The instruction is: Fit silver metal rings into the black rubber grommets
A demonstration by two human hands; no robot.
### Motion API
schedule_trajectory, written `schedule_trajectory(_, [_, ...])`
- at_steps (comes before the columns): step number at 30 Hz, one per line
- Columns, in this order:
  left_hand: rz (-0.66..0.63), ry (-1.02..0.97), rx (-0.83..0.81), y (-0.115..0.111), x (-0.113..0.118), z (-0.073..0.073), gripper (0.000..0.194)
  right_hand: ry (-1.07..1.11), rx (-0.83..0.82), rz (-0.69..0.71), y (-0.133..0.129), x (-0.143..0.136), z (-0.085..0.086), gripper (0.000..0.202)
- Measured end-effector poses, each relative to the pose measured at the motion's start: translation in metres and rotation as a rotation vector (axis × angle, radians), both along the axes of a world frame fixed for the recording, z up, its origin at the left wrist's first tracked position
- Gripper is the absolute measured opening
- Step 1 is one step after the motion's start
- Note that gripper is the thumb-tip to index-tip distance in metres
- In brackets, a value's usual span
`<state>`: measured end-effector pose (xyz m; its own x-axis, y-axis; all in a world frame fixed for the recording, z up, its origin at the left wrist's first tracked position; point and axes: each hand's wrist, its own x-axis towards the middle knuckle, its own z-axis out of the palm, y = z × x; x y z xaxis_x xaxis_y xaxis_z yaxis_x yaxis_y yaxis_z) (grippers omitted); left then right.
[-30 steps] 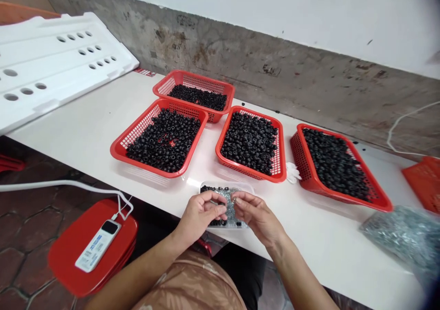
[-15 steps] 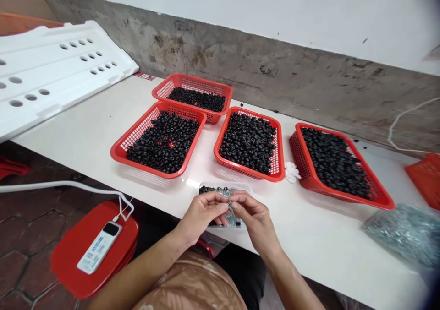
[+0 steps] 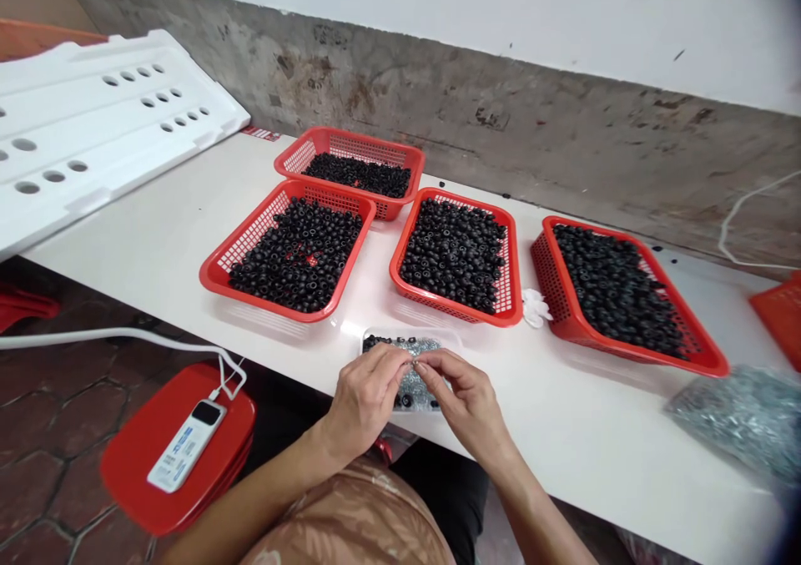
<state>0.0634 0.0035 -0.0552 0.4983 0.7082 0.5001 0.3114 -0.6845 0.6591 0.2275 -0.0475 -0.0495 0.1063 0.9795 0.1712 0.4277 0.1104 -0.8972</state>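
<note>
My left hand point(image 3: 369, 390) and my right hand point(image 3: 460, 390) meet fingertip to fingertip over a clear plastic tray point(image 3: 454, 341) at the table's front edge. Both are closed in a pinch, and whatever lies between the fingers is too small to make out. In the tray are many small shiny metal pieces point(image 3: 420, 391) and several black ring-shaped parts point(image 3: 375, 342). Just beyond it stand two red baskets, a left one point(image 3: 209, 273) and a middle one point(image 3: 460, 310), both holding black ring-shaped parts.
A third red basket point(image 3: 288, 164) stands behind, a fourth point(image 3: 554, 319) to the right. A bag of metal pieces point(image 3: 742, 419) lies at the right edge. White foam panel point(image 3: 138, 123) leans at left. A power bank point(image 3: 186, 448) rests on a red stool point(image 3: 131, 473).
My left hand has turned over, its back now facing up and its fingers curled in. My right hand stays pinched close by. The view has shifted slightly.
</note>
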Motion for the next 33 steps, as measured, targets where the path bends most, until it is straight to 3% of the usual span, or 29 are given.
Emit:
schedule_trajectory(5, [0.056, 0.048, -0.019, -0.002, 0.004, -0.001, 0.015, -0.129, 0.195, -0.027, -0.002, -0.004, 0.0, 0.015])
schedule_trajectory(9, [0.047, 0.008, -0.22, 0.0, 0.006, 0.001, 0.013, -0.203, 0.225, -0.064, -0.003, -0.007, -0.003, 0.013])
schedule_trajectory(14, [0.085, -0.051, -0.384, 0.005, 0.002, 0.006, 0.016, -0.462, 0.409, -0.104, -0.007, -0.005, -0.013, 0.022])
schedule_trajectory(18, [0.009, -0.147, -0.697, 0.007, 0.0, 0.009, 0.017, -0.372, 0.273, -0.1, -0.008, -0.002, -0.006, 0.03])
schedule_trajectory(22, [-0.117, -0.294, -1.028, 0.008, 0.002, 0.009, 0.025, -0.175, 0.208, -0.022, -0.003, -0.005, 0.007, 0.02])
schedule_trajectory(29, [-0.179, -0.545, -1.328, 0.008, -0.002, 0.009, 0.032, -0.058, 0.137, -0.105, -0.001, -0.007, 0.005, 0.012])
schedule_trajectory(33, [-0.152, -0.596, -1.397, 0.009, -0.005, 0.012, 0.036, -0.059, 0.139, -0.147, -0.004, -0.009, 0.006, 0.011])
